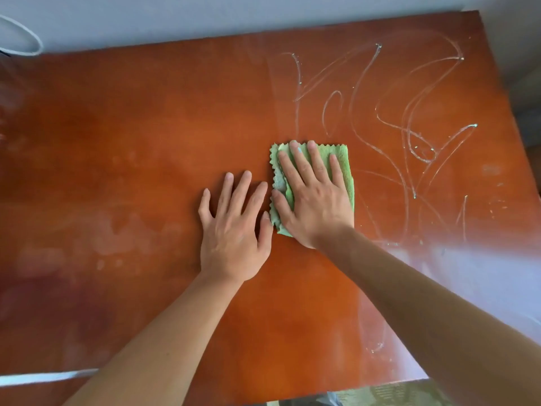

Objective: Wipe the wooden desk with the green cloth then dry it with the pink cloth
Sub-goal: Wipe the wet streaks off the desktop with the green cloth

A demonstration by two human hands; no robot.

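Note:
A reddish-brown wooden desk (131,148) fills the view. A folded green cloth (343,162) with zigzag edges lies flat near the desk's middle. My right hand (314,200) presses palm-down on the cloth with fingers spread, covering most of it. My left hand (234,230) rests flat on the bare wood just left of the cloth, fingers apart, its thumb almost touching the cloth's edge. White curly streaks (409,121) of residue cover the desk's right half. No pink cloth is in view.
A grey wall (205,16) runs behind the desk's far edge. A white cable loop (22,39) hangs at the far left. The desk's right edge (509,112) and near edge (351,389) are visible, with floor beyond the near edge.

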